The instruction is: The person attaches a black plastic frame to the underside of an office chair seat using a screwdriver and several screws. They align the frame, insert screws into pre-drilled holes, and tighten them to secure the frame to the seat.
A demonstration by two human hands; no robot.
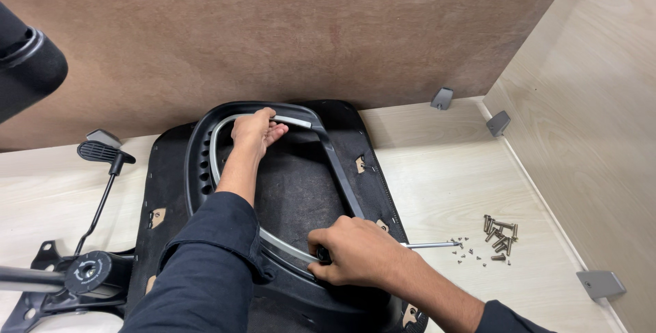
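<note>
Gripping the armrest frame [273, 189], the left hand [256, 131] is clasping its top while the right hand [355, 251] is clenching a screwdriver [430, 244] at its lower edge.

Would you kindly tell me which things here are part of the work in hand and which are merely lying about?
In hand:
left hand on the armrest loop
right hand gripping the screwdriver
seat base underneath

Lying about:
pile of screws
chair mechanism with lever
grey brackets

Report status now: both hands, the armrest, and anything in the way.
Left hand grips top of armrest frame. Right hand shut on screwdriver at lower bend. Frame lies on upturned seat. Loose screws right, clear of work.
</note>
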